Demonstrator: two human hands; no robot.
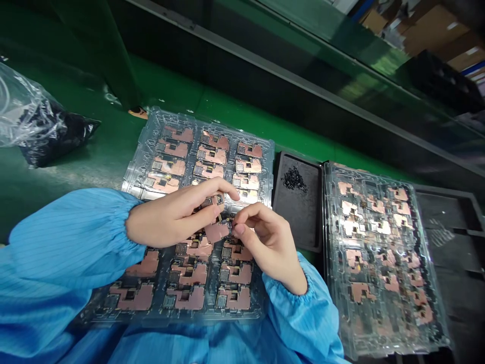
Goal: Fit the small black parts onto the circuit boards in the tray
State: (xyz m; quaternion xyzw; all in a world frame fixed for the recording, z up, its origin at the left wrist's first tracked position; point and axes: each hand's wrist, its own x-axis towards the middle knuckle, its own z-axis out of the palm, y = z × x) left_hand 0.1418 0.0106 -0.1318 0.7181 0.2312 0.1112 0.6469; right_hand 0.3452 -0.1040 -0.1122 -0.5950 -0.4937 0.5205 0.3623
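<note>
My left hand [182,210] is closed on a circuit board [217,232] with copper-coloured shielding, its thumb and fingers at the board's upper edge. The board is tilted above a clear plastic tray [159,283], where several similar boards lie in rows of pockets. At the board's right edge, my right hand [269,237] pinches with thumb and index finger. Whatever lies between those fingertips is too small and hidden to make out. Both forearms are in blue sleeves.
Right of the tray, a black tray [299,217] holds a pile of small black pieces [294,179]. Further right stands a second clear tray [382,323] of boards, beside a dark tray [447,202]. A plastic bag [49,121] with black contents lies at the left on the green table [109,172].
</note>
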